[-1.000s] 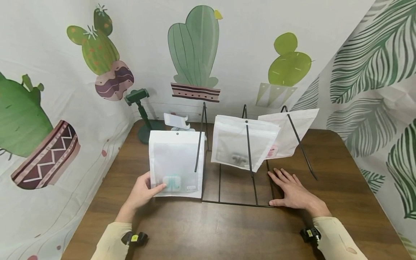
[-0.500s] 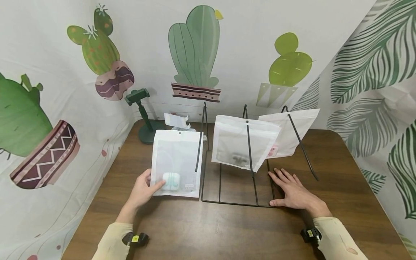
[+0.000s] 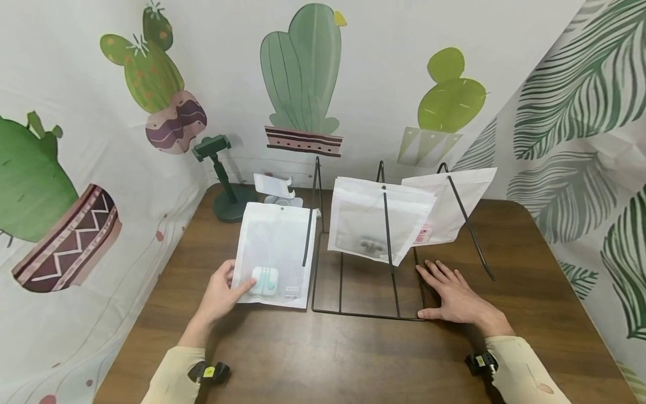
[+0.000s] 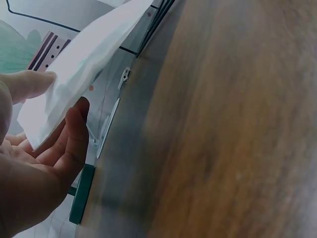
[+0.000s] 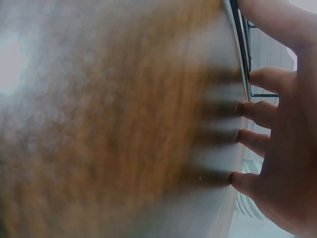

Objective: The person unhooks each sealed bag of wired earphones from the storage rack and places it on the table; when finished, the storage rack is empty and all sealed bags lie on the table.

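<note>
In the head view my left hand (image 3: 222, 294) pinches the lower left edge of a white zip pouch (image 3: 282, 241), thumb in front and fingers behind. Earphones in a small white case (image 3: 264, 280) show through its front. The pouch stands nearly upright beside a black wire rack (image 3: 368, 316), whose left prong overlaps its right edge. In the left wrist view the pouch (image 4: 74, 69) tilts between thumb and curled fingers. My right hand (image 3: 456, 297) rests on the table with fingers spread, its thumb at the rack's front right corner.
On the rack's middle prong hangs another pouch (image 3: 378, 216) with dark earphones inside. A third pouch (image 3: 454, 196), showing pink, hangs on the right prong. Behind my left hand stand a green phone stand (image 3: 229, 202) and a white phone stand (image 3: 275, 185) on the wooden table (image 3: 323, 359).
The pouch in my left hand has tilted, its top shifting right and its lower right corner shifting left, away from the rack. My right hand stays in place.
</note>
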`<state>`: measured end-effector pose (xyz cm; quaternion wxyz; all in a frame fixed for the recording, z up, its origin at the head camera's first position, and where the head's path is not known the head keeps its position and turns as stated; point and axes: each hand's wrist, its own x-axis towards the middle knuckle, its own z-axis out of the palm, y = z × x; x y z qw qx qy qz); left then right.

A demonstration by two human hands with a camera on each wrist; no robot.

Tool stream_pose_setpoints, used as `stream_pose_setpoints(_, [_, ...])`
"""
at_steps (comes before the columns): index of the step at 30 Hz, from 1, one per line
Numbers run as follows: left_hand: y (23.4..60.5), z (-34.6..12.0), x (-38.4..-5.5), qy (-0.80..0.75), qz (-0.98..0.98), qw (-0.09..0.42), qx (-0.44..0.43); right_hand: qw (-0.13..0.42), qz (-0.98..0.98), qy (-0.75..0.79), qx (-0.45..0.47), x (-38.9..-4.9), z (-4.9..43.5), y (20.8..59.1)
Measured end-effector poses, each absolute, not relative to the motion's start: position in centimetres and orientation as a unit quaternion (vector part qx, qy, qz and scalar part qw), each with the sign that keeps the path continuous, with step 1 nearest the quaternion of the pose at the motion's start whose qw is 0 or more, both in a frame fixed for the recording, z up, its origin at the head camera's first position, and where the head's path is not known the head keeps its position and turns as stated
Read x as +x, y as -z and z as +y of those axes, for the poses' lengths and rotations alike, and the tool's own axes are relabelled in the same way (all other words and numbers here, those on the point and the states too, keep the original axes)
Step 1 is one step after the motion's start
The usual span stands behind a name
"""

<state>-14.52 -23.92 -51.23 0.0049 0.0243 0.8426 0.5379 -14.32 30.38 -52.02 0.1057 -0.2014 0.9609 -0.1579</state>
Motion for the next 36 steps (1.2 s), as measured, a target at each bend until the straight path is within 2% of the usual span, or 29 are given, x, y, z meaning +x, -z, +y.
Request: stream_pose_setpoints(36, [51.54, -23.03, -14.47, -0.505, 0.860, 0.063, -0.040, 0.092, 0.961, 0.158, -0.208, -14.18, 30.33, 51.84])
